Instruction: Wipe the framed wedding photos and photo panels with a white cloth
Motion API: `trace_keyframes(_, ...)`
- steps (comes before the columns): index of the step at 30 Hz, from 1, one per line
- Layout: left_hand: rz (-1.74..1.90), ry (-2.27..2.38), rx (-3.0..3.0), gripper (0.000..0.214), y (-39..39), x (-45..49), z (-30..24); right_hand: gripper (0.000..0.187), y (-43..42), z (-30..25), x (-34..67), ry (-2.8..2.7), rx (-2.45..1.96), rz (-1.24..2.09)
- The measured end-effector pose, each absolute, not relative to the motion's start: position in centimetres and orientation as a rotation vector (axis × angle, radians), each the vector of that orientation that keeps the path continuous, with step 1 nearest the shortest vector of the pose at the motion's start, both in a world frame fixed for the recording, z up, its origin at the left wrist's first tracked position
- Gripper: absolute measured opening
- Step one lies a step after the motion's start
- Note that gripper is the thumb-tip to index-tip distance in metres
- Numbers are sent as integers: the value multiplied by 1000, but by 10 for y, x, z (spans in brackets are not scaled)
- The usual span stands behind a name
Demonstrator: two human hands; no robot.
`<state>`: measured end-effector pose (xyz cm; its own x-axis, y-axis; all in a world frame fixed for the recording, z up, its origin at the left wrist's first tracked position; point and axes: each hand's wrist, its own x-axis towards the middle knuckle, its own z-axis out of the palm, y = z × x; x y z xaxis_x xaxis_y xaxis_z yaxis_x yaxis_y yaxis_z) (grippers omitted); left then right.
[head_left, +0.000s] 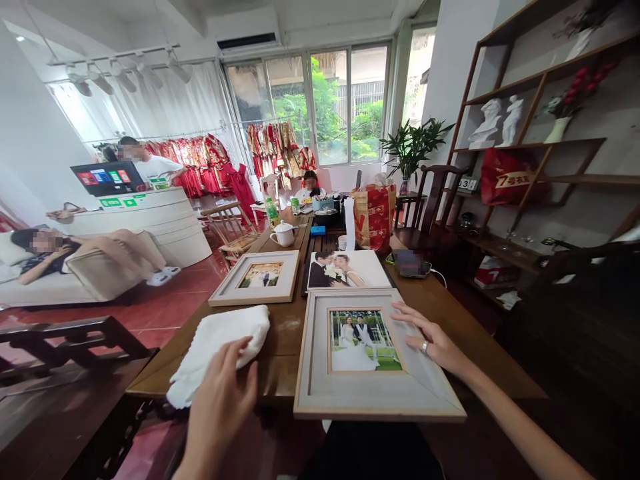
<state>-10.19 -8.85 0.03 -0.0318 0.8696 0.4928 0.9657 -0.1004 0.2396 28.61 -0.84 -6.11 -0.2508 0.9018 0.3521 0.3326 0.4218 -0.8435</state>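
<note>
The wedding picture (pixel 367 341) is already set in the pale, wide-edged frame (pixel 365 395), laid at the near right of the bench (pixel 281 373) and lightly touched by the spread fingers of the right hand (pixel 436 348). The soft white cloth (pixel 215 335) is not yet lifted; the left hand (pixel 223 390) is held loosely bent over it, empty

From my end I see the frame (pixel 365 391) face up under the right hand (pixel 431 343), whose fingers rest on its right side; pale wood edges a wide off-white mat around a small photo (pixel 367 341) of a couple, one in a white gown. The towel (pixel 213 343), white and folded into a rumpled pad, lies just beyond the left hand (pixel 225 383), partly hidden by its fingers.
</note>
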Motion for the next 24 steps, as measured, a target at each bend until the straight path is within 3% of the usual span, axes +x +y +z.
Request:
trace_keyframes(4, -556, -1744, -2058, 70, -73, -152, -4, 40, -11, -62, 286, -1791, -1066, 789)
trace_keyframes(6, -390, -1772, -2177, 76, -64, -165, -9, 42, -10, -63, 286, -1779, -1071, 770)
trace_keyframes(10, -233, -1920, -2202, 70, -52, -168, -12, 45, -9, -65, 285, -1740, -1085, 714)
trace_keyframes(16, -551, -1847, -2261, 51, -56, -115, 15, 45, -8, -66, 287, -1767, -1090, 665)
trace_keyframes(19, -606, -1731, -2386, 55, -55, -63, 26, 42, -8, -66, 288, -1814, -1072, 669)
trace_keyframes(24, -233, -1507, -2667, 77, -21, -1, 20, 39, -9, -66, 289, -1862, -1062, 678)
